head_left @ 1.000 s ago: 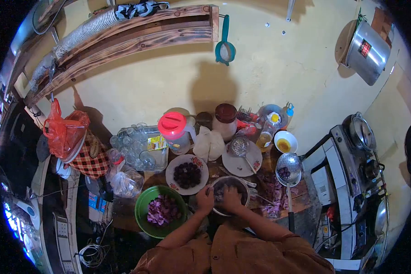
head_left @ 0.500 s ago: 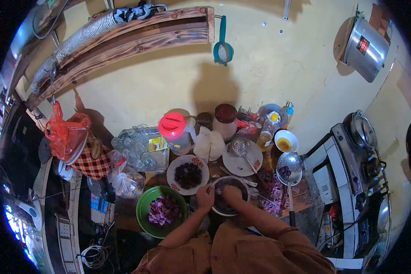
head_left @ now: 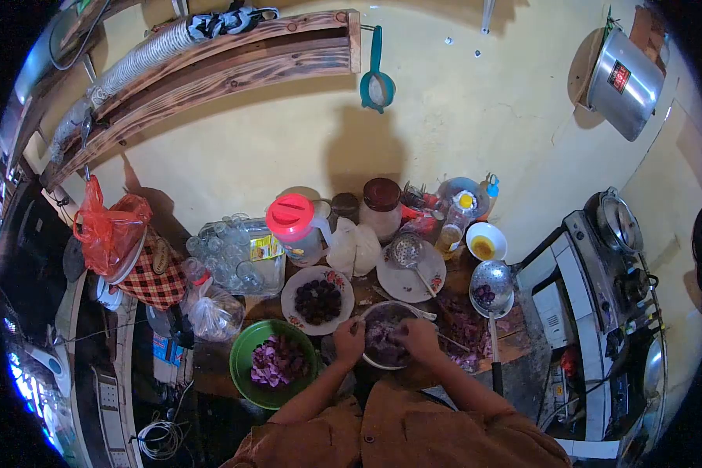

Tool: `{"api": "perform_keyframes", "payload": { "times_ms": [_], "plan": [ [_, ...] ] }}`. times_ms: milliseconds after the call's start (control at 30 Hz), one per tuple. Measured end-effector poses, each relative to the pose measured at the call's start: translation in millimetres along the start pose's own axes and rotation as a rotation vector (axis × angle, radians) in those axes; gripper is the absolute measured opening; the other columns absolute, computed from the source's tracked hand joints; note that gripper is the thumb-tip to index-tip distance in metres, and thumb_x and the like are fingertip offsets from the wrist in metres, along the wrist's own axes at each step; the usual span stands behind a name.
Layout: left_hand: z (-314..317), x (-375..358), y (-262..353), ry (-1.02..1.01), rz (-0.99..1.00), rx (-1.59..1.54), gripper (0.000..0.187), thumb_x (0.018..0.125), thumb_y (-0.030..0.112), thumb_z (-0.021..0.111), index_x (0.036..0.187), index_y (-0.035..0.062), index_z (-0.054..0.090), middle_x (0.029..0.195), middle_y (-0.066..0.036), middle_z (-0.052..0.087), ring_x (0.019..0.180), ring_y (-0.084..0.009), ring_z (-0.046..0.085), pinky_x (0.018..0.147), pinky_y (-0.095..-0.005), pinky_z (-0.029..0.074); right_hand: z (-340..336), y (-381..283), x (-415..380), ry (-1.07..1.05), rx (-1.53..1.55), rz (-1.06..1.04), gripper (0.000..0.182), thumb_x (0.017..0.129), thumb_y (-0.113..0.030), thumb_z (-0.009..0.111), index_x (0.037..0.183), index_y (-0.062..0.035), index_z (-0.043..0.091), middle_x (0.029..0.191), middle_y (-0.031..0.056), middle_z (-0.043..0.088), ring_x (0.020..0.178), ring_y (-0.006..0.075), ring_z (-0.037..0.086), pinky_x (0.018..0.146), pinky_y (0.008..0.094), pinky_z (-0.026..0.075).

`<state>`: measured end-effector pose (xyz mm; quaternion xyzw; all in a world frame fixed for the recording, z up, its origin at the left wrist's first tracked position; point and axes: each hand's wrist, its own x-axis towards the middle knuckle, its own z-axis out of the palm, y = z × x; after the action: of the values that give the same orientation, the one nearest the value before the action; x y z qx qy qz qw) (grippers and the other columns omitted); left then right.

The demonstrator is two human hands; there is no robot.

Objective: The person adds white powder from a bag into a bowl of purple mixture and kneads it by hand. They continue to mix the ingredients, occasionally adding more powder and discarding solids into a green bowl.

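A pale-rimmed bowl (head_left: 370, 362) holding a crumbly purple mass stands in front of my body. My left hand (head_left: 349, 342) is closed at the bowl's left rim, with the fingers wrapped at the edge. My right hand (head_left: 420, 340) is over the right side of the bowl, fingers curled inward at the purple mass; what they hold is hidden. To the left, a green basin (head_left: 240, 381) contains purple chunks. Behind it, a floral plate (head_left: 297, 320) carries dark purple balls.
A second plate (head_left: 435, 290) bears a skimmer (head_left: 407, 251). Another skimmer (head_left: 493, 282) with purple pieces rests over a bowl on the right. Purple scraps (head_left: 464, 324) cover the wood beside my right hand. A pink-lidded pitcher (head_left: 295, 226), glasses and an oil bottle (head_left: 449, 238) stand behind; a stove (head_left: 593, 234) is at right.
My right hand has moved from the bowl's middle toward its right side, uncovering the purple mass. My left hand stays at the left rim. The view has shifted slightly.
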<state>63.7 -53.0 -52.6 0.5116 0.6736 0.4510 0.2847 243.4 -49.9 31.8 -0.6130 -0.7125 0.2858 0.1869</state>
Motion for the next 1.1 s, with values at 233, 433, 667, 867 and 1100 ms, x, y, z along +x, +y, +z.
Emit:
{"api": "perform_keyframes", "payload": {
  "times_ms": [233,433,667,867,1100],
  "plan": [
    [-1,0,-5,-0.052,-0.052,-0.034,0.025,0.080,0.021,0.059,0.092,-0.0007,0.063,0.080,-0.019,0.060,0.074,-0.0333,0.058,0.069,-0.0397,0.045,14,-13,41,-0.115,-0.332,0.084,0.055,0.063,-0.054,0.068,0.077,-0.0001,0.063,0.074,0.0190,0.062,0.070,0.0339,0.060,0.064,0.0425,0.048],
    [-8,-2,9,0.017,0.086,0.040,0.026,0.080,0.023,0.060,0.091,-0.0009,0.063,0.079,-0.021,0.060,0.074,-0.0352,0.058,0.067,-0.0407,0.045,57,12,32,0.016,-0.281,-0.230,0.078,0.049,-0.056,0.074,0.100,0.0007,0.056,0.089,0.0210,0.060,0.084,0.0368,0.059,0.077,0.0430,0.046],
    [0,-3,2,0.022,0.034,-0.018,0.026,0.080,0.023,0.059,0.088,-0.0009,0.063,0.078,-0.020,0.060,0.074,-0.0351,0.058,0.066,-0.0403,0.045,68,12,34,-0.300,-0.353,-0.113,0.070,0.052,-0.040,0.077,0.102,0.0013,0.051,0.093,0.0190,0.060,0.089,0.0361,0.058,0.078,0.0437,0.046],
    [9,0,-12,0.067,0.078,-0.005,0.026,0.080,0.023,0.058,0.087,-0.0013,0.062,0.076,-0.020,0.059,0.072,-0.0347,0.057,0.066,-0.0411,0.044,99,38,47,-0.243,-0.445,-0.181,0.053,0.052,-0.029,0.077,0.091,-0.0016,0.055,0.090,0.0165,0.061,0.086,0.0341,0.059,0.072,0.0419,0.048],
    [-4,5,-1,0.001,0.000,-0.054,0.025,0.079,0.023,0.058,0.085,-0.0008,0.063,0.070,-0.019,0.058,0.069,-0.0349,0.056,0.065,-0.0407,0.043,50,31,34,-0.006,0.438,-0.092,0.068,0.052,-0.031,0.077,0.112,-0.0080,0.054,0.109,0.0190,0.056,0.098,0.0349,0.055,0.084,0.0389,0.044]
  ]
}}
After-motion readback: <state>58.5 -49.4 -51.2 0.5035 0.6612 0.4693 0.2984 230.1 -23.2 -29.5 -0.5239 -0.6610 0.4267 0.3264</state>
